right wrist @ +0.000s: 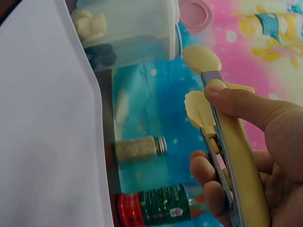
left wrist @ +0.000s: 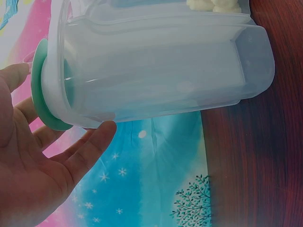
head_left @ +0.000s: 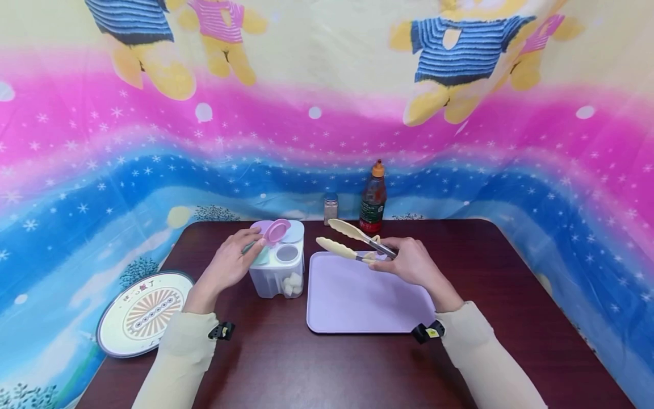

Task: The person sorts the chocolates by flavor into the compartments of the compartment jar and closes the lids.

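My left hand pinches a small round pink lid, raised and tilted over a clear multi-compartment storage box. The front right compartment has an uncovered round opening and white chunks inside. A green lid covers the compartment nearest this hand, its lower fingers spread along the box's side. My right hand grips metal tongs with cream-coloured tips. The tongs' arms stand apart with nothing between them, over the back of a lilac tray.
A patterned oval plate lies at the table's left edge. Behind the tray stand a small blue-capped shaker jar and a sauce bottle with an orange cap. A printed cloth hangs around the dark wooden table.
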Demonstrator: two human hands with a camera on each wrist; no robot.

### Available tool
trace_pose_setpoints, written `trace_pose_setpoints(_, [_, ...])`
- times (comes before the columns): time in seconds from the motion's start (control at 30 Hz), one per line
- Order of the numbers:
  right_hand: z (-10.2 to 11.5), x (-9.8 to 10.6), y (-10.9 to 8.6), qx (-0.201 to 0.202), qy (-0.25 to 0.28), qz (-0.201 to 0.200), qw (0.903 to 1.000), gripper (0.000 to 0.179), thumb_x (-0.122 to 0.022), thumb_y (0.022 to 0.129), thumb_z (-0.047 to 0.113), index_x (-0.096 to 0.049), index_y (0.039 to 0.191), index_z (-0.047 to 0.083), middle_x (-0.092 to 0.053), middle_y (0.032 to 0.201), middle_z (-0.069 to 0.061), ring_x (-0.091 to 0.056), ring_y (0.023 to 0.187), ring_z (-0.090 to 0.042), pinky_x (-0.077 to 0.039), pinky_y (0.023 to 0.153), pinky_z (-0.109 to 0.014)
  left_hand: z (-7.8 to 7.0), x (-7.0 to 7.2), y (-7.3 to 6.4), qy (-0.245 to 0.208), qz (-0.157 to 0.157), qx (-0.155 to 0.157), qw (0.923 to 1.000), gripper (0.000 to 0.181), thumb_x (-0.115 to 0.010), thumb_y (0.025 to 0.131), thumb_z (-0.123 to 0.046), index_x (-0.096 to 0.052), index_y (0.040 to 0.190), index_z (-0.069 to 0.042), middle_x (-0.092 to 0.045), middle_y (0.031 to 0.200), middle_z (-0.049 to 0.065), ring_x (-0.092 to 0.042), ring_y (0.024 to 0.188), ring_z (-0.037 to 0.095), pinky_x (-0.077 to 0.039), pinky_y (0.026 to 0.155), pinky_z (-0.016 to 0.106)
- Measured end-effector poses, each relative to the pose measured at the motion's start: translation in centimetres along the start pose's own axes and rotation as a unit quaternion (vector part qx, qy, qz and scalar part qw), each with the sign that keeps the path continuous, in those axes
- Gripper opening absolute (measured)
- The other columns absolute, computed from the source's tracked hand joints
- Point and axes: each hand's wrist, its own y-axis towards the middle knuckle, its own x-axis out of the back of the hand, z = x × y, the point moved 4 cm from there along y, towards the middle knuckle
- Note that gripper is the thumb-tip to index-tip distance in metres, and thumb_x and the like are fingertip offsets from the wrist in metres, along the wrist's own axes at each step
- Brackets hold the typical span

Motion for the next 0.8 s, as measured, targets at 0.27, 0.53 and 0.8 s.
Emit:
trace_pose_setpoints(0.27, [-1.8, 0.9, -0.2, -0.026, -0.001, -0.007, 0.9996, 0.066, -0.086, 0.073, 0.046, -0.068, 0.127, 0.012, -0.066, 0.077, -0.001, -0.053, 0.067, -0.017, -0.044, 0.056, -0.031, 0.0, 0.1, 0.1, 0.000, -0.003, -0.004, 1.0000, 0.053, -0.042, 0.106, -0.041, -0.060, 0.135, -0.001, -0.047, 0.152, 0.016, -0.038, 0.143, 0.041, -0.025, 0.118, 0.062])
trace_pose_setpoints(0.53, [-3.9, 1.4, -0.6, -0.061, -0.019, -0.014, 0.9979, 0.083, -0.084, 0.071, 0.056, -0.062, 0.133, 0.005, -0.071, 0.103, -0.014, -0.055, 0.082, -0.023, -0.043, 0.060, -0.029, -0.1, 0.0, 0.0, -0.001, -0.001, -0.002, 1.0000, 0.054, -0.042, 0.106, -0.041, -0.060, 0.136, -0.001, -0.046, 0.153, 0.016, -0.037, 0.144, 0.042, -0.025, 0.118, 0.062])
trace_pose_setpoints(0.8, [-6.2, 2.2, -1.3, -0.102, -0.026, -0.024, 0.9942, 0.083, -0.081, 0.071, 0.063, -0.062, 0.129, 0.007, -0.058, 0.076, -0.006, -0.050, 0.073, -0.022, -0.040, 0.057, -0.030, -0.1, 0.0, 0.0, -0.001, 0.001, 0.000, 1.0000, 0.054, -0.042, 0.106, -0.041, -0.060, 0.136, 0.000, -0.046, 0.153, 0.017, -0.037, 0.144, 0.042, -0.025, 0.118, 0.062])
